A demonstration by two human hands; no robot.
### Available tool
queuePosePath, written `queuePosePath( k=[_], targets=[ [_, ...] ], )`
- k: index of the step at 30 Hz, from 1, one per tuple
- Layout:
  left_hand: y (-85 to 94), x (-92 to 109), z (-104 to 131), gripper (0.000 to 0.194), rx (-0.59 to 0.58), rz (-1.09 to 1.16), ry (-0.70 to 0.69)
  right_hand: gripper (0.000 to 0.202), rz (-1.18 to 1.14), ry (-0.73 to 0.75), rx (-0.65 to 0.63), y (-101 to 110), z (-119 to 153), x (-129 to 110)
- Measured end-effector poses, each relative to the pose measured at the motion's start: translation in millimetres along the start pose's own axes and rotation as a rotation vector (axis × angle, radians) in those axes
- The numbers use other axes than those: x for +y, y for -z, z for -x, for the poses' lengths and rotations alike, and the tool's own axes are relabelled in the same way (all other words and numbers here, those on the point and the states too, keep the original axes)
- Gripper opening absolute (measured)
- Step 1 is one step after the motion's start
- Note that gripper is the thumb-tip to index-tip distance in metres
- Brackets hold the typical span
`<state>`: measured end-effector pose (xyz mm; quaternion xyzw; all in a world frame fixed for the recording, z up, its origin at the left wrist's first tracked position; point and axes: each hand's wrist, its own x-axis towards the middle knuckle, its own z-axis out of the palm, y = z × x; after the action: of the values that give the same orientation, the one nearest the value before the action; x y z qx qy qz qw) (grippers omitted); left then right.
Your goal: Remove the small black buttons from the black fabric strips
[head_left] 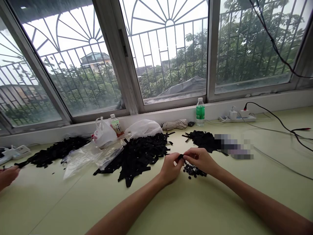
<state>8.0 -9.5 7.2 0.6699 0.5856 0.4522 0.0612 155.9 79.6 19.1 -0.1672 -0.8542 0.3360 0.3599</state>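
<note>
Between my two hands is a small black fabric piece (180,157), pinched from both sides. My left hand (171,167) has its fingers closed on the piece's left part. From the right, my right hand (199,159) pinches it with thumb and fingertips. Just below and behind my right hand lies a small pile of round black buttons (190,170). Left of my hands spreads a large heap of black fabric strips (139,155). A smaller black fabric pile (204,139) is beyond my right hand.
Another person's hand (9,175) holds black fabric at the far left, near another black heap (58,151). Plastic bags (105,132), a juice bottle (116,125), a green-labelled bottle (200,112) and a power strip (237,117) line the window side. Cables cross the right.
</note>
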Motion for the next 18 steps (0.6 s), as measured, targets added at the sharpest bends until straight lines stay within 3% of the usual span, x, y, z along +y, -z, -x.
queuePosePath(
  k=[6,12,18],
  targets=[
    [2.9,-2,-3,0.025,0.078,0.154,0.123,0.025,0.237,-0.046,0.002,13,-5,9],
    [5.7,-7,-4,0.026,0.135,0.201,0.154,0.029,0.640,-0.319,-0.102,31,-6,42],
    [6.0,-8,-4,0.026,0.124,0.233,0.177,0.027,0.720,-0.395,-0.189,28,-3,44]
  ],
)
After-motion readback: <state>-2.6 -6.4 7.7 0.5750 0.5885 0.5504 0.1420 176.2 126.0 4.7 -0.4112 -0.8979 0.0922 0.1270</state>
